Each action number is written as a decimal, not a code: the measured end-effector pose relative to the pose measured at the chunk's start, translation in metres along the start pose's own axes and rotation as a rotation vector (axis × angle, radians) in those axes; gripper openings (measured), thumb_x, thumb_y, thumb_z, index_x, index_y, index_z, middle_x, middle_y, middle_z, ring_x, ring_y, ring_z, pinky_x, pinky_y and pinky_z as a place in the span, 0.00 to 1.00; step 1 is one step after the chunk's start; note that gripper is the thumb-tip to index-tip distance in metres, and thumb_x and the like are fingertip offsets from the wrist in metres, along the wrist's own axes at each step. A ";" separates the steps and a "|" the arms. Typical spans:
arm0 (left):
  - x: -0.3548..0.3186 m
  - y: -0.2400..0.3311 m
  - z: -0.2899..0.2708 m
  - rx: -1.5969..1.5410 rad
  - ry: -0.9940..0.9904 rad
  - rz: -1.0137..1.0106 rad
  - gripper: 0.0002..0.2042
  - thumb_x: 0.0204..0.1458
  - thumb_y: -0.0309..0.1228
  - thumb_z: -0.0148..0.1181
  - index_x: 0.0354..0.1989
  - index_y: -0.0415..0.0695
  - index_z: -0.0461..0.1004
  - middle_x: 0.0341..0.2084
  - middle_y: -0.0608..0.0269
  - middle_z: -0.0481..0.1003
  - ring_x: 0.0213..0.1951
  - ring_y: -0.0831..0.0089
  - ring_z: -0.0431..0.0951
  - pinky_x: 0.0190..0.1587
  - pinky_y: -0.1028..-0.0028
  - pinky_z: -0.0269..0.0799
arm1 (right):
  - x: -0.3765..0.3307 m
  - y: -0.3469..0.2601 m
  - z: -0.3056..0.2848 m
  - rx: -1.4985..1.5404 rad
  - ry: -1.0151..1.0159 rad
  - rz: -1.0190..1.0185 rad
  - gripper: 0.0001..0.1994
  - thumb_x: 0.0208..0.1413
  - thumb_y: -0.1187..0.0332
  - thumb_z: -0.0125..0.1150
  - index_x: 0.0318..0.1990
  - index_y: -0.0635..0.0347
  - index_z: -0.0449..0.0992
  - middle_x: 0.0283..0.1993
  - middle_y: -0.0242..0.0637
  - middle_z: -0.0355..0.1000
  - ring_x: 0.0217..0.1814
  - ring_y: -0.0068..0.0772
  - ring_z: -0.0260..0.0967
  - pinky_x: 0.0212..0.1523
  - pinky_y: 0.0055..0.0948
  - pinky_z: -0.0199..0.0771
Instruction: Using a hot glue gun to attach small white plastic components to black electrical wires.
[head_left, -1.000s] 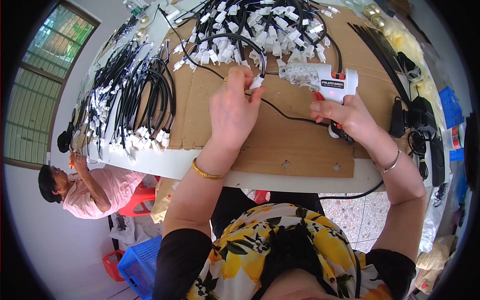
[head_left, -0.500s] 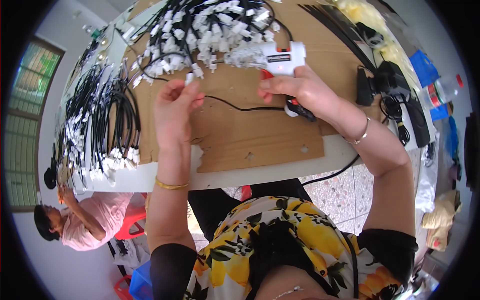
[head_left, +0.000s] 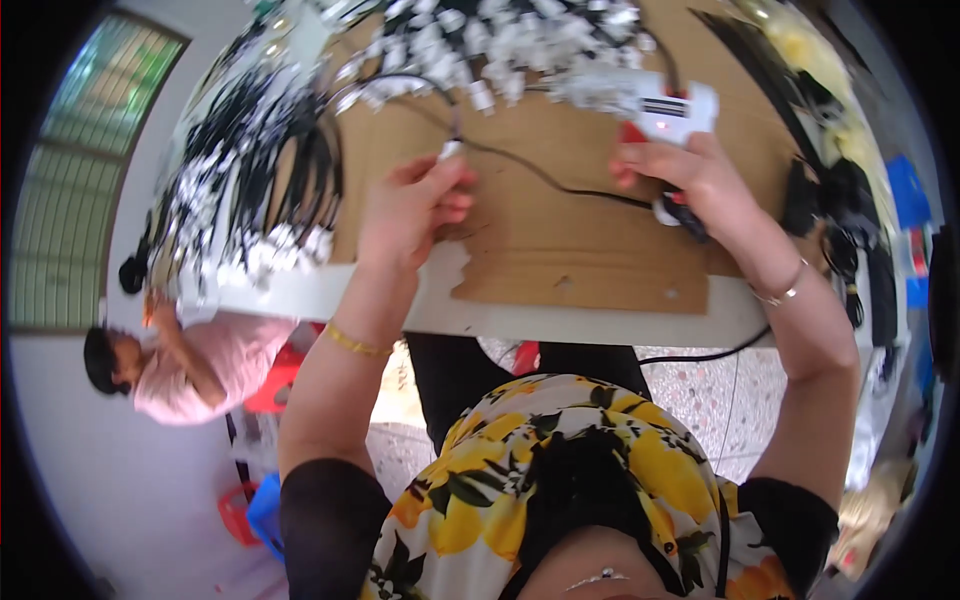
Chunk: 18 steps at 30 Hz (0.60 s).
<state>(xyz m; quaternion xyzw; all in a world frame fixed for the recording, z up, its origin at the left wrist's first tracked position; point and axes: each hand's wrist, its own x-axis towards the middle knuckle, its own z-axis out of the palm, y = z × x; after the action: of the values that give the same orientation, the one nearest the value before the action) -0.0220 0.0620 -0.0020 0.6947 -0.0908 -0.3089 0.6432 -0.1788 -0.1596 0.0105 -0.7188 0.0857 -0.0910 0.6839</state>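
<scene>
My left hand (head_left: 420,205) pinches a small white connector (head_left: 450,150) on the end of a black cable, above the brown cardboard. In my right hand (head_left: 690,175) is a white hot glue gun (head_left: 672,108), gripped by its handle with fingers by the red trigger. Its smeared nozzle end points left, toward the big pile of white connectors (head_left: 500,50) at the back, and is apart from the connector in my left hand. A black cord (head_left: 600,193) crosses the cardboard to the gun's handle. Motion blurs the picture somewhat.
Flat cardboard (head_left: 590,260) covers the white table. Bundled black cables (head_left: 290,170) with white connectors lie at the left. A black power adapter (head_left: 845,190) and cords are at the right. Beyond the table's left end, a person in pink (head_left: 215,365) sits.
The view has swung, so the table and both hands sit further right in the picture. My left hand has drawn the connector nearer, away from the pile. Both grips stay the same.
</scene>
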 end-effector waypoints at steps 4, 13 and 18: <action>-0.003 -0.005 -0.009 -0.011 0.072 0.032 0.15 0.49 0.29 0.54 0.41 0.33 0.65 0.25 0.62 0.72 0.23 0.80 0.71 0.26 0.84 0.68 | -0.001 -0.002 0.008 0.004 0.014 0.000 0.09 0.45 0.69 0.53 0.32 0.66 0.69 0.28 0.35 0.68 0.29 0.25 0.65 0.35 0.23 0.65; -0.014 0.006 -0.012 0.094 0.044 0.025 0.13 0.48 0.26 0.52 0.42 0.36 0.67 0.26 0.67 0.69 0.26 0.82 0.68 0.24 0.84 0.64 | -0.001 -0.008 0.017 0.025 0.017 0.021 0.11 0.44 0.68 0.52 0.33 0.66 0.67 0.28 0.36 0.68 0.29 0.24 0.64 0.35 0.22 0.65; -0.014 0.010 -0.012 0.226 0.005 0.120 0.14 0.43 0.23 0.56 0.41 0.37 0.68 0.26 0.67 0.70 0.27 0.83 0.69 0.25 0.84 0.65 | -0.001 -0.007 0.014 0.030 0.005 0.021 0.10 0.44 0.68 0.52 0.33 0.66 0.67 0.28 0.36 0.68 0.29 0.24 0.65 0.35 0.23 0.65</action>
<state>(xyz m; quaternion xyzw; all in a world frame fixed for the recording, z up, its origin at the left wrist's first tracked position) -0.0239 0.0780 0.0112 0.7568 -0.1651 -0.2559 0.5784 -0.1763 -0.1452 0.0167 -0.7073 0.0934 -0.0868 0.6953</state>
